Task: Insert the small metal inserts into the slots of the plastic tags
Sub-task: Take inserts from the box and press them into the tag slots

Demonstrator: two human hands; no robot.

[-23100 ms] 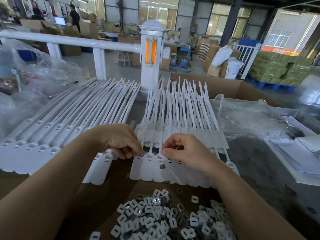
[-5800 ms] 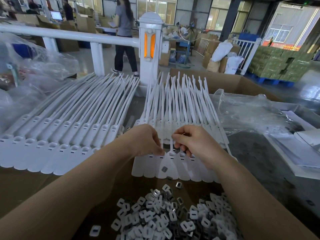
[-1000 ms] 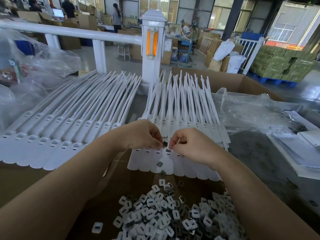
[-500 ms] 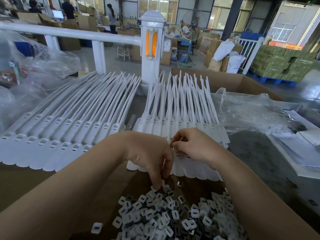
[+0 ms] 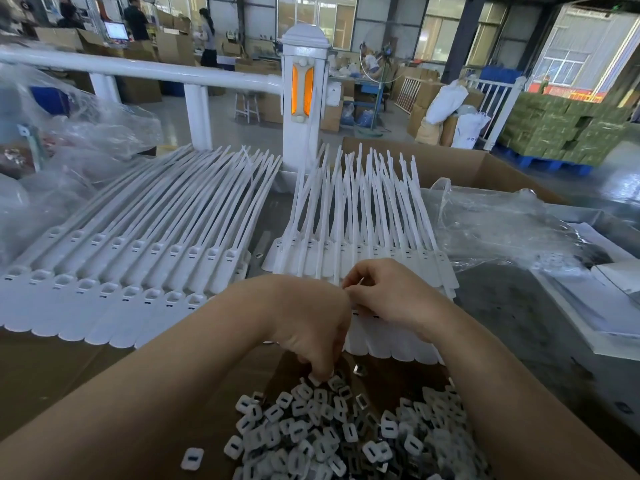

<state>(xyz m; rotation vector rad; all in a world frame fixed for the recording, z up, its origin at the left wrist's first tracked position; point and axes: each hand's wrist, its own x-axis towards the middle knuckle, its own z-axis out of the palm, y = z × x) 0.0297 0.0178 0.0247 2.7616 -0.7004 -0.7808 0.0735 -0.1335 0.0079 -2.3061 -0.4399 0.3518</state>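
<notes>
At the far left of the frame, crumpled clear plastic bags [image 5: 79,133] lie beside a wide fan of white plastic tags [image 5: 138,258], their heads in staggered rows toward the lower left and their long tails running up toward the white railing post [image 5: 304,98] at upper centre. A single loose insert [image 5: 258,255] sits on the surface [image 5: 519,317] in the gap between this fan and the second batch of tags [image 5: 363,237] at centre. Low in the middle, the left hand [image 5: 311,327] points downward, its fingertips curled into the top edge of the heap of small metal inserts [image 5: 339,431] on brown cardboard [image 5: 52,375]; whether this grip has pinched one cannot be told. Just to its right, the right hand [image 5: 391,292] rests on the heads of the centre tags, fingers curled, thumb and forefinger pinching a thin pale sliver. Farther right lie a clear plastic sheet [image 5: 502,226] and stacked white papers [image 5: 606,299].
</notes>
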